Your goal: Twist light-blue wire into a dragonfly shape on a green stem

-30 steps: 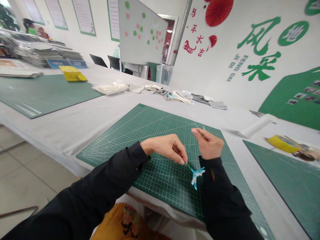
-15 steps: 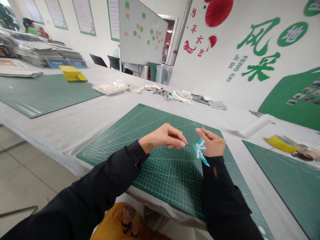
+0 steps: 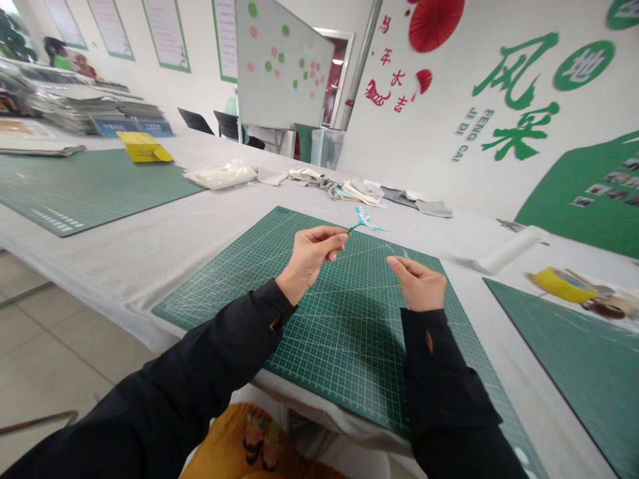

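Thumb and fingers of my left hand (image 3: 315,256) pinch the green stem of a small blue beaded flower (image 3: 365,219). Its blue petals carry rows of white pearl-like beads and point up and to the right, clear of my other hand. To the right, my right hand (image 3: 419,283) is closed, thumb against the curled fingers. Whether a thin thread or anything else is between them, I cannot make out. Both hands are raised over a green gridded cutting mat (image 3: 339,346).
More cutting mats lie left (image 3: 114,186) and right (image 3: 574,372). A yellow packet (image 3: 144,146), a clear plastic bag (image 3: 222,175) and folded fabric pieces (image 3: 359,191) lie farther back. At right are a white roll (image 3: 514,249) and yellow tape (image 3: 564,286). A person (image 3: 62,56) sits far left.
My left hand has moved up and left with the beaded flower, which has turned from hanging downward to pointing upward, away from my right hand. The right hand has barely moved.
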`<state>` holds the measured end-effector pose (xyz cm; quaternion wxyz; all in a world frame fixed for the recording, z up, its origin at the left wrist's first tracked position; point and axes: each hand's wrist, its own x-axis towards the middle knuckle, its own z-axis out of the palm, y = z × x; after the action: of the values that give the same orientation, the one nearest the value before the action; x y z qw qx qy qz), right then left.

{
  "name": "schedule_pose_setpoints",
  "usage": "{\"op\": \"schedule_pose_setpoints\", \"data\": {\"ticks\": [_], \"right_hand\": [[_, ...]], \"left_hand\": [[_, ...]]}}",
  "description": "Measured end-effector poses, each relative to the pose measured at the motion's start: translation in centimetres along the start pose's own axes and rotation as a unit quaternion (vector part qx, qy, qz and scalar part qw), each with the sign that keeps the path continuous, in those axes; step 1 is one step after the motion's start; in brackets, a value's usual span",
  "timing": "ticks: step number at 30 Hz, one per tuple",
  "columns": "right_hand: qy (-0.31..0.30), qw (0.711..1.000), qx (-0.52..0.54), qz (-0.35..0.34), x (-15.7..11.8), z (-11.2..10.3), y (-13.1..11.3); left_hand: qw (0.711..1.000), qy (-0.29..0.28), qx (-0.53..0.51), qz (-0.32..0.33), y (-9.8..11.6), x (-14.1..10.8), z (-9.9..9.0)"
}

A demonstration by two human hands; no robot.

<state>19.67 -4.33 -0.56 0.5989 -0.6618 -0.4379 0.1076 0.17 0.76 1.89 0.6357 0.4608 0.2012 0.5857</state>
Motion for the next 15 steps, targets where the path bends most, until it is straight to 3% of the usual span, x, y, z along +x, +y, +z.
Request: {"op": "schedule_pose_setpoints", "data": {"ticks": [3, 10, 15], "right_hand": [[-0.055, 0.998, 0.002, 0.005, -0.3, 0.0, -0.2], [-0.28, 0.958, 0.047, 0.04, -1.1, 0.2, -0.7], [-0.347, 0.927, 0.124, 0.072, -1.1, 0.0, -0.7]], "left_hand": [[0.998, 0.055, 0.001, 0.021, 0.0, 0.2, 0.0], [0.992, 0.119, -0.021, 0.018, 0.0, 0.7, -0.7], [0.99, 0.14, -0.031, -0.012, -0.2, 1.0, -0.9]]}}
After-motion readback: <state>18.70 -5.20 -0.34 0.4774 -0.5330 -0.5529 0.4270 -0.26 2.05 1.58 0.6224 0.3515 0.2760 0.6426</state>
